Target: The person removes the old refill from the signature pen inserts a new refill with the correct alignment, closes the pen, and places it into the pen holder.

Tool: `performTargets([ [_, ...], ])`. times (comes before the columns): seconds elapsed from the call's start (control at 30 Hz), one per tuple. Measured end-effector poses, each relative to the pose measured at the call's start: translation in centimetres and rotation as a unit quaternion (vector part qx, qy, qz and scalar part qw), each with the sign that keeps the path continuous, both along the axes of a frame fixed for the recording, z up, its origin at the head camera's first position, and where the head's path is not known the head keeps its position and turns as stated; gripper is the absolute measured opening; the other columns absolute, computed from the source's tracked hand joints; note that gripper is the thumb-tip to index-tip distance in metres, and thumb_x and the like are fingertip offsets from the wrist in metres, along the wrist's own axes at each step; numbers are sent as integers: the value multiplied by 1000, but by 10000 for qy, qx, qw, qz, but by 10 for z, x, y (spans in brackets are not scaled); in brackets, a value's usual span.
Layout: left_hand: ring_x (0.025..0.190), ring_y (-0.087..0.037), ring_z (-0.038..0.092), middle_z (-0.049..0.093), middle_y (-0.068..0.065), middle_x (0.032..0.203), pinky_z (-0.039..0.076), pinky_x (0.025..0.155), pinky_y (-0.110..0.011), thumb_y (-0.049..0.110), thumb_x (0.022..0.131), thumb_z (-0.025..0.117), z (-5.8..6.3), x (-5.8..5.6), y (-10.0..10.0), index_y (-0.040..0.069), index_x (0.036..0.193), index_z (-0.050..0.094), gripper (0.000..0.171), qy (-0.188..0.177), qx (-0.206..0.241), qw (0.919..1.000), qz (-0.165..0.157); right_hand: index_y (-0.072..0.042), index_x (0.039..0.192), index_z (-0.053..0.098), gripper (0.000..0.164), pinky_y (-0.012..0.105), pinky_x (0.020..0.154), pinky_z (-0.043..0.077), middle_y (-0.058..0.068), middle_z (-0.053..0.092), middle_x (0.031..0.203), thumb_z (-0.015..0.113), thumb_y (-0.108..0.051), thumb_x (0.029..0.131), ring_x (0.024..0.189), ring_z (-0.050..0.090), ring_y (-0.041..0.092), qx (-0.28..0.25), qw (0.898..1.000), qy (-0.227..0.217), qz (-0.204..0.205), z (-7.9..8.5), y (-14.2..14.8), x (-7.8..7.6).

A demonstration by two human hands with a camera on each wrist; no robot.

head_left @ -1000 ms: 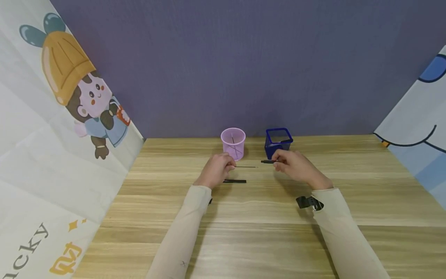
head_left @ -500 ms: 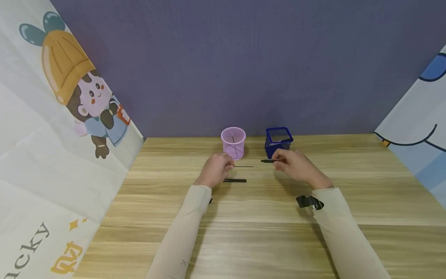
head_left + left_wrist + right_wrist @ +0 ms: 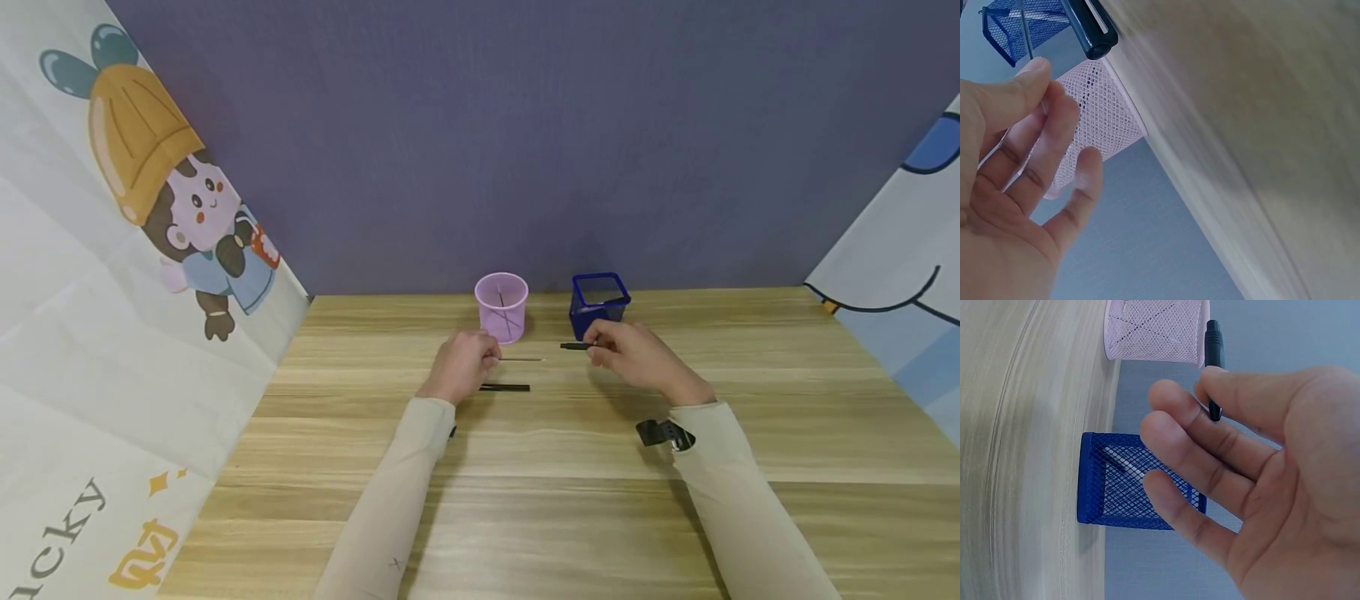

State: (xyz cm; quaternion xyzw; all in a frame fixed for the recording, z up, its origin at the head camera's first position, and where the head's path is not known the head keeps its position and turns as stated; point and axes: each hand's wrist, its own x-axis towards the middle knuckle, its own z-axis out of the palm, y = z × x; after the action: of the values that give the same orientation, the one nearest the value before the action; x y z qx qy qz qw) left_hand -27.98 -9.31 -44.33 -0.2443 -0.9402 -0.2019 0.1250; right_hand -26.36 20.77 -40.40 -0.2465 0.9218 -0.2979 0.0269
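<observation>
Slim rod (image 3: 521,360), likely light and slippery, best taken near one end, is pinched by the left grip (image 3: 465,364) toward the surface's (image 3: 570,525) far edge, the right grip (image 3: 637,358) pinching a black pen part (image 3: 573,346).

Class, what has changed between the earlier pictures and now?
The left hand drew slightly left, taking its thin rod farther from the black pen in the right hand. Nothing was picked up or released. The right hand, pink cup, blue basket and black tube on the table stayed put.
</observation>
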Motion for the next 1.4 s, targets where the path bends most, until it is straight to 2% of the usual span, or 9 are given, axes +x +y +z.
performTargets([
  [0.17, 86, -19, 71, 76, 2, 93, 60, 77, -37, 6, 85, 80, 0, 0, 0, 15, 89, 79, 10, -67, -124, 9998, 126, -3, 116, 66, 16, 36, 70, 56, 13, 77, 97, 62, -7, 101, 82, 71, 20, 14, 10000, 46, -3, 0, 0, 0],
  [0.37, 88, -20, 72, 78, -1, 95, 60, 81, -38, 9, 85, 82, 1, 4, -1, 14, 90, 80, 7, -370, -268, 9984, 342, -5, 117, 66, 16, 36, 72, 56, 12, 77, 97, 63, -10, 101, 83, 72, 24, 32, 10000, 12, -61, 1, -1, 1],
  [0.53, 88, -20, 72, 78, -1, 95, 60, 82, -37, 11, 85, 82, 0, 4, -2, 15, 89, 79, 6, -397, -417, 9973, 452, -6, 118, 65, 17, 36, 71, 56, 11, 77, 98, 63, -12, 102, 83, 71, 23, 9, 10000, -46, -67, 3, -2, 2],
  [1.0, 91, -23, 73, 79, 1, 97, 60, 81, -43, 12, 87, 79, -3, 3, -2, 19, 89, 80, 7, -815, -623, 9928, 618, -5, 118, 65, 17, 34, 69, 54, 11, 77, 97, 62, -11, 102, 80, 69, 17, 13, 10000, -40, -27, 3, 0, 0],
  [1.4, 91, -24, 74, 79, 3, 96, 60, 78, -44, 15, 88, 79, -6, -1, -2, 21, 89, 80, 6, -903, -692, 9916, 620, -4, 117, 66, 18, 34, 69, 54, 12, 77, 97, 63, -11, 101, 78, 67, 12, 25, 10000, -14, -73, 3, 1, 2],
])
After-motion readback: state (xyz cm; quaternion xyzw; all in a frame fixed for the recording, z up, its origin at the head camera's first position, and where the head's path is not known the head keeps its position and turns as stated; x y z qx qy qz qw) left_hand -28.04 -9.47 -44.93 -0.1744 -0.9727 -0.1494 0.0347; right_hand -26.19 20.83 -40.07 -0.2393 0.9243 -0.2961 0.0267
